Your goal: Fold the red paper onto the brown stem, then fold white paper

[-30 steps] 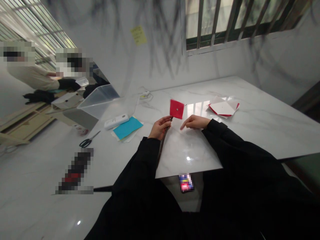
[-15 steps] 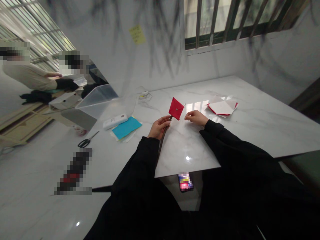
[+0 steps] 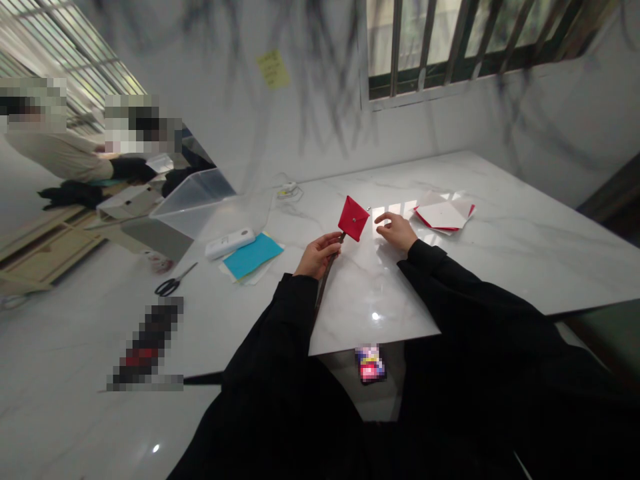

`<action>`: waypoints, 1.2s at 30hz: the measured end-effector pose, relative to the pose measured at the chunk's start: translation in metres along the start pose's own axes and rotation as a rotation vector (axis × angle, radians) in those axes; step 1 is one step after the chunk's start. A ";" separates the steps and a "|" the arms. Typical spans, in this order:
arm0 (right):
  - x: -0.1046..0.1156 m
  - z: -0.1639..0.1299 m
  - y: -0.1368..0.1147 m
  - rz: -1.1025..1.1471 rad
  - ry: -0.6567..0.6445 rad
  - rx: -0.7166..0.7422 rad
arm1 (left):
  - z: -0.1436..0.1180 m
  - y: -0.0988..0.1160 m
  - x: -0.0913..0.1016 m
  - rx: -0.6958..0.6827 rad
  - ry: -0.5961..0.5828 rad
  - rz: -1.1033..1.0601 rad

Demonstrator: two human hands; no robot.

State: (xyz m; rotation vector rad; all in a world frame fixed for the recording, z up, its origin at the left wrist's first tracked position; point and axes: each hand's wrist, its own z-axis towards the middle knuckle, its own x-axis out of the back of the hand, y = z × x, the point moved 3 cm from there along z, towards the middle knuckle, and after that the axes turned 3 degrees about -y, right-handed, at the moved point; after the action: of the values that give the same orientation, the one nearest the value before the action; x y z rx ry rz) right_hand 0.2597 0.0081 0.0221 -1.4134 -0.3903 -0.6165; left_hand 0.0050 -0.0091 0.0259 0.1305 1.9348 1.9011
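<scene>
My left hand (image 3: 317, 255) is closed around the upper part of a brown stick (image 3: 326, 277), with the lower end running down beside my sleeve. A red folded-paper pinwheel (image 3: 353, 219) tops the stick, its face turned towards me. A small shiny pin head shows at its middle. Just to its right, my right hand (image 3: 399, 231) hovers with thumb and forefinger apart, holding nothing and not touching the pinwheel. A tiny silvery piece (image 3: 369, 209) lies on the table beyond the red paper.
White and red paper sheets (image 3: 443, 215) lie at the right. Leftwards are blue paper (image 3: 253, 255), a long white box (image 3: 230, 243), scissors (image 3: 170, 285) and a clear plastic bin (image 3: 197, 200). Beneath the table edge a lit screen (image 3: 370, 363) shows. Two people sit at the far left.
My right hand has shifted slightly up and right, away from the pinwheel, and its fingers have spread. My left hand still grips the stick in nearly the same place.
</scene>
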 end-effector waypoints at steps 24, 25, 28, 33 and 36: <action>0.003 -0.005 -0.006 -0.182 -0.074 0.075 | -0.001 0.002 -0.003 0.002 -0.009 0.004; 0.004 -0.006 -0.007 -0.154 -0.045 0.089 | -0.001 0.002 -0.003 0.003 -0.014 0.010; 0.008 -0.009 -0.013 -0.075 0.018 0.155 | -0.001 0.001 -0.003 0.013 -0.040 0.024; 0.011 -0.012 -0.018 -0.030 0.040 0.211 | -0.001 -0.002 -0.002 0.036 -0.065 0.031; 0.008 -0.011 -0.017 -0.019 0.015 0.225 | -0.001 -0.002 -0.003 0.047 -0.073 0.032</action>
State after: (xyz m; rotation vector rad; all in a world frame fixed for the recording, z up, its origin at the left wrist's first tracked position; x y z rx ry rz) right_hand 0.2548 -0.0049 0.0391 -1.1908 -0.4477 -0.5789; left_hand 0.0077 -0.0109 0.0244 0.2434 1.9406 1.8450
